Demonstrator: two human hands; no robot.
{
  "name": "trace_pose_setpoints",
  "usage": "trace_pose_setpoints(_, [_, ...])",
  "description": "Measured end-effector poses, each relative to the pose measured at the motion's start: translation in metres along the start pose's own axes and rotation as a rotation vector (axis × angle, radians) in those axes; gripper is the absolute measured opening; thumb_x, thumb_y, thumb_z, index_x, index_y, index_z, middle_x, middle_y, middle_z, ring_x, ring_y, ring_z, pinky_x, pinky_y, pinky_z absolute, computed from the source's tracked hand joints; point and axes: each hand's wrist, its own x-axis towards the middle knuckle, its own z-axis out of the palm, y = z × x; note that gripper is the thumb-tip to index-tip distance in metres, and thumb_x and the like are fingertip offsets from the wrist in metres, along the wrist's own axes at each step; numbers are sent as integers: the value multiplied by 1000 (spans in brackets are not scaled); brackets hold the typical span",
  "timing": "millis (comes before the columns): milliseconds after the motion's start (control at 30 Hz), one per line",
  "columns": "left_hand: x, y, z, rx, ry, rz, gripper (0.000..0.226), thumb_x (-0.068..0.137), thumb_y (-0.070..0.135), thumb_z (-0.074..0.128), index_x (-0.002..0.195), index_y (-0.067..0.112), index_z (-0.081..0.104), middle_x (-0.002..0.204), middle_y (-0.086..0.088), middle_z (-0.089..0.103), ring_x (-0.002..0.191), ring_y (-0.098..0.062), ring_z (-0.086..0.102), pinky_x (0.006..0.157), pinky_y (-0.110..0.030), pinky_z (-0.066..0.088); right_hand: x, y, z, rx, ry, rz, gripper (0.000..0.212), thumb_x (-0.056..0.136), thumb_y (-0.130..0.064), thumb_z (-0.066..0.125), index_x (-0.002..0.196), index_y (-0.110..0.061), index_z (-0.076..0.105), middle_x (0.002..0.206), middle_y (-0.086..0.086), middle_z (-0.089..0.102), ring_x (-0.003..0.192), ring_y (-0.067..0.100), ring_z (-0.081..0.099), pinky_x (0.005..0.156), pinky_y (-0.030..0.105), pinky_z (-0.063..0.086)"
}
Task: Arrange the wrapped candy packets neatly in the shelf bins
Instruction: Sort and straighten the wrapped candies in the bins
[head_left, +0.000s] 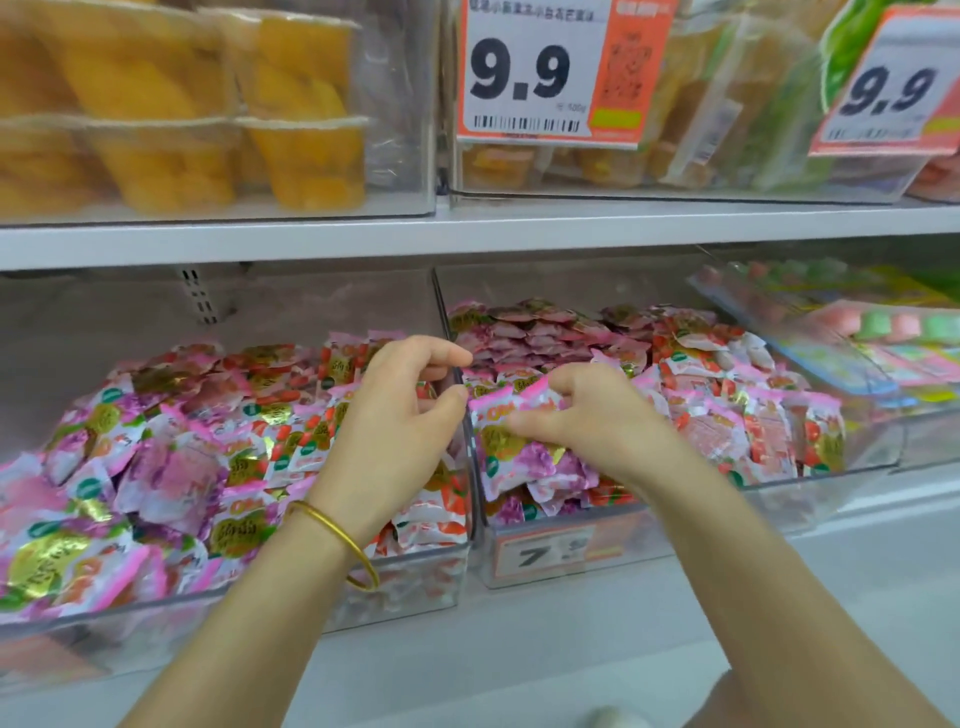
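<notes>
Gold bangle: on your left wrist, the nearest item, hanging just above the front of the left bin.

Left hand: fingers curled, forefinger and thumb closing toward the clear wall between the two bins. You cannot tell whether it pinches that wall, a wrapper or nothing.

Right hand: low over the near left corner of the right bin. Thumb and curled fingers pinch one pink packet on top of the heap.

Candy packets: pink, white and gold wrappers, loose and crooked in both bins. The far part of the right bin looks more orderly.

Price label: on the right bin's front, blurred.

Third bin: farther right, holding green and pink sweets.

Shelf board: above the bins, carrying cups of yellow fruit and a 9.9 tag.

Hazards, as judged:
- The left heap seems level with its low front rim, so a sweep of your wrist could push packets over it.
- The bangle could snag a wrapper edge and drag it out as you withdraw.
- The glossy film may slip from a light pinch.
- A packet lifted across the shared wall could land in the wrong bin.
</notes>
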Motion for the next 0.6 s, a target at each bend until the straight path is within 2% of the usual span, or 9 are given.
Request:
trace_pose_setpoints(67, [-1, 1, 0, 3, -4, 1, 24, 89, 8, 54, 100, 30, 55, 114, 3, 53, 100, 6, 50, 70, 3, 39, 1, -6, 14, -262, -77, 31, 45, 77, -40, 73, 68, -15, 37, 60, -3, 34, 55, 14, 38, 50, 29, 28])
trace_pose_setpoints(133, [-2, 2, -1, 5, -14, -3, 24, 89, 9, 54, 100, 30, 55, 113, 2, 53, 94, 10, 51, 68, 3, 40, 1, -8, 21, -381, -111, 51, 42, 79, -41, 70, 75, -14, 39, 69, -2, 41, 66, 18, 46, 55, 31, 34])
trace_pose_setpoints(233, [-3, 1, -2, -18, -26, -22, 23, 89, 11, 54, 101, 30, 56, 113, 0, 51, 77, 18, 50, 63, 0, 43, 1, -9, 19, -362, -128, 48, 37, 79, -40, 72, 80, -15, 44, 80, 1, 49, 72, 17, 50, 57, 31, 38])
trace_pose_setpoints(300, [-4, 1, -2, -23, -36, -23, 23, 89, 12, 54, 101, 31, 55, 113, 1, 51, 75, 18, 49, 63, -1, 44, 0, -10, 13, -287, -143, 44, 47, 78, -40, 73, 107, -9, 53, 106, 7, 58, 95, 22, 56, 74, 31, 45])
trace_pose_setpoints(367, [-4, 2, -2, -20, -43, -20, 22, 90, 13, 54, 100, 33, 55, 113, 2, 51, 79, 15, 50, 65, -2, 45, -2, -9, 3, -211, -130, 63, 60, 77, -39, 73, 121, -4, 52, 120, 10, 57, 108, 22, 54, 81, 27, 42])
trace_pose_setpoints(400, [-4, 2, -2, -19, -43, -22, 22, 90, 13, 54, 100, 33, 54, 113, 2, 51, 83, 12, 51, 66, -2, 45, -3, -7, -3, -183, -117, 62, 56, 78, -38, 73, 118, -4, 54, 114, 9, 59, 104, 22, 55, 78, 28, 42])
trace_pose_setpoints(433, [-4, 2, -2, -20, -43, -27, 22, 90, 13, 53, 101, 33, 55, 113, 3, 51, 86, 9, 50, 67, -3, 45, -4, -4, -9, -155, -100, 48, 44, 79, -36, 73, 106, -5, 57, 99, 7, 60, 92, 20, 57, 70, 29, 42])
trace_pose_setpoints(500, [-4, 2, -2, -20, -45, -35, 22, 90, 13, 53, 102, 31, 55, 113, 3, 51, 84, 9, 51, 68, -1, 44, -4, 0, -20, -109, -1, 40, 31, 84, -33, 68, 81, -8, 50, 73, 5, 49, 66, 15, 46, 54, 28, 32])
trace_pose_setpoints(600, [-3, 2, -2, -14, -45, -30, 21, 91, 13, 53, 104, 29, 56, 114, 3, 51, 75, 18, 49, 67, 2, 41, 5, 5, -29, -11, 159, 82, 30, 94, -28, 55, 90, 1, 50, 79, 15, 47, 69, 19, 41, 58, 32, 30])
